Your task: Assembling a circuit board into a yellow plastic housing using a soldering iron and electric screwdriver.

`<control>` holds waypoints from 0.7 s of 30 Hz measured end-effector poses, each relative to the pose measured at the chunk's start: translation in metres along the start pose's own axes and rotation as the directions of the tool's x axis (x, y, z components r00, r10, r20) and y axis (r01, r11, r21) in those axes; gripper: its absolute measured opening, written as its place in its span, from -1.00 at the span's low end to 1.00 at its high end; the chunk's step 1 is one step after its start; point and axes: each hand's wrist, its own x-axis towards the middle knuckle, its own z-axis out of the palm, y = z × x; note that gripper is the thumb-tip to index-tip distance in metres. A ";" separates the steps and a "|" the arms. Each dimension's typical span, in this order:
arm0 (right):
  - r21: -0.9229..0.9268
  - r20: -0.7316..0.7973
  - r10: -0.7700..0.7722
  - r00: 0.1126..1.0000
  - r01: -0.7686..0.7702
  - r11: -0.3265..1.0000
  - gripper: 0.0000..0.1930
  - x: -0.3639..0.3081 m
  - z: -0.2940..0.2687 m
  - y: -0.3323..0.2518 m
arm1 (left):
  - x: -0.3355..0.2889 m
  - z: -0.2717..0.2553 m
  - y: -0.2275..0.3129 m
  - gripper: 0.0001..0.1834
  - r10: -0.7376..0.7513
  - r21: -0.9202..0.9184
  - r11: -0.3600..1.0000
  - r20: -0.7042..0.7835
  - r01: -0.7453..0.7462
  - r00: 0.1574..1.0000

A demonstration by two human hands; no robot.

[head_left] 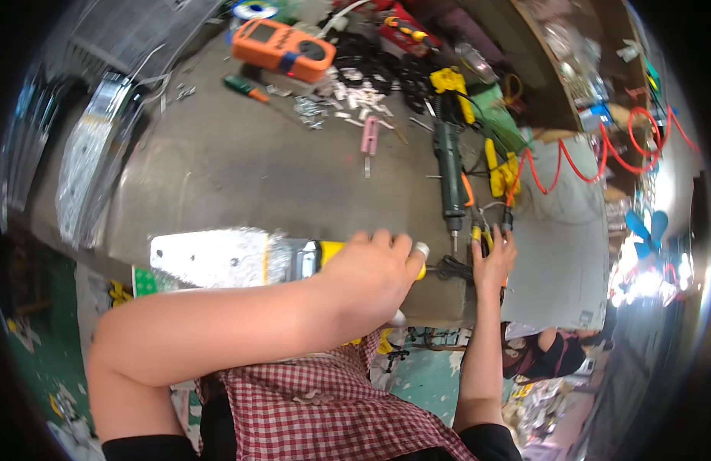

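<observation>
The left hand (pixel 378 265) is curled closed over the yellow end of a long, shiny film-wrapped unit (pixel 209 257), laid along the tabletop's (pixel 240 169) near edge. The right hand's (pixel 492 265) fingers are parted at yellow-handled pliers (pixel 487 241); whether these are gripped cannot be told. Between the hands, space is taken by a dark cable (pixel 454 268). Beyond, a cylindrical dark driver (pixel 449 165), heaped white pieces (pixel 359 94), a boxy orange meter (pixel 275 48) and a coiled red hose (pixel 559 178) are seen.

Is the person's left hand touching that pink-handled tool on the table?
Apart. The head view plainly shows a stretch of bare tabletop between the left hand and the pink-handled tool.
</observation>
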 end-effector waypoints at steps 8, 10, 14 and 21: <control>0.537 0.042 -0.084 0.996 0.048 0.842 -0.80 -0.063 -0.034 0.036 | 0.018 -0.023 0.025 -0.43 -0.022 0.003 1.000 0.152 0.022 0.988; 0.849 0.469 0.196 0.861 -0.501 0.171 -0.77 -0.065 -0.059 0.034 | -0.001 -0.071 0.035 -0.45 -0.104 -0.109 0.988 0.085 0.113 0.991; 0.956 0.293 -0.550 0.783 -0.244 0.162 -0.70 -0.003 -0.091 -0.019 | -0.059 -0.141 0.036 -0.51 -0.316 -0.283 0.896 0.139 0.343 0.939; 0.736 0.156 -0.345 0.926 0.124 0.666 -0.69 0.171 0.019 -0.157 | -0.268 -0.115 0.038 -0.66 -0.957 -0.748 0.272 -0.142 0.605 0.254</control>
